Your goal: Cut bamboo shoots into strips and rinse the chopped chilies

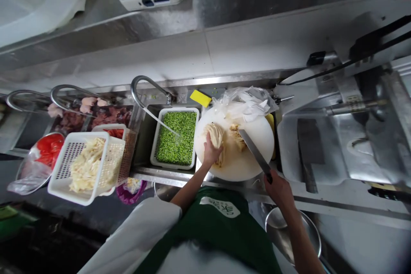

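Observation:
My left hand [211, 153] is closed on a bundle of pale yellow strips [215, 135] lying on the round white cutting board [247, 162]. My right hand [278, 187] grips the dark handle of a long knife [255, 150], whose blade reaches diagonally up toward a second pale pile [236, 135] on the board. A crumpled clear plastic bag [244, 102] lies at the board's far edge.
A white basket of chopped greens [177, 138] sits in the sink under a running tap [148, 87]. Left of it are a basket of pale shreds [88, 167], a bowl of red pieces [48, 150] and trays of meat [96, 116]. A cleaver [305, 150] lies right, a metal bowl [289, 231] below.

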`<state>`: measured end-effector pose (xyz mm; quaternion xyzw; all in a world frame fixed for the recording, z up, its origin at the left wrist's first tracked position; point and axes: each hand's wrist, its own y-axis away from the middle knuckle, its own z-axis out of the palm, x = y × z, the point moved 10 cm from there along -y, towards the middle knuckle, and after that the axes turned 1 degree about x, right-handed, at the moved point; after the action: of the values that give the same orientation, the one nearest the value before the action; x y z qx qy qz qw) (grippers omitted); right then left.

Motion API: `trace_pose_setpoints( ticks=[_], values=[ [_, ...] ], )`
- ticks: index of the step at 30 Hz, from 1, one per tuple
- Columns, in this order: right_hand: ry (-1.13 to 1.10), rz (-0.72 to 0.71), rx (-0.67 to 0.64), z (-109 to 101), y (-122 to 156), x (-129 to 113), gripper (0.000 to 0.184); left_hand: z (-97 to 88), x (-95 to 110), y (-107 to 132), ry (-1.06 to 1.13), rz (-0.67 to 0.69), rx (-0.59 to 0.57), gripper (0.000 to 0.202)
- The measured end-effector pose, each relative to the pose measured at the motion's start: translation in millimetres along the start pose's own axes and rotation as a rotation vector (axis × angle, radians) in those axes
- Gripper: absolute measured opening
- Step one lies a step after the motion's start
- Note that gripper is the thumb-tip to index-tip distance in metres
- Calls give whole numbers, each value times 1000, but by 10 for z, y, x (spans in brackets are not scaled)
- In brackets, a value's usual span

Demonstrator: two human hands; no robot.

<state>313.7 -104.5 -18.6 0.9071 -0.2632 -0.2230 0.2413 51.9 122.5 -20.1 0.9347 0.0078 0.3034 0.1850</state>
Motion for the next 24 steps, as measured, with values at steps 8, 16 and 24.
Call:
trace_pose_setpoints(
  ticks=[8,16,24],
  values=[
    [-60,-14,2,-73,-20,130,19,-455,497,-330,-191,179,28,94],
    [-123,31,46,-96,79,253,18,-268,1598,-1537,-153,397,62,95],
    [-340,98,53,-24,218,336,18,-346,2069,-1398,-166,563,148,72]
  ],
)
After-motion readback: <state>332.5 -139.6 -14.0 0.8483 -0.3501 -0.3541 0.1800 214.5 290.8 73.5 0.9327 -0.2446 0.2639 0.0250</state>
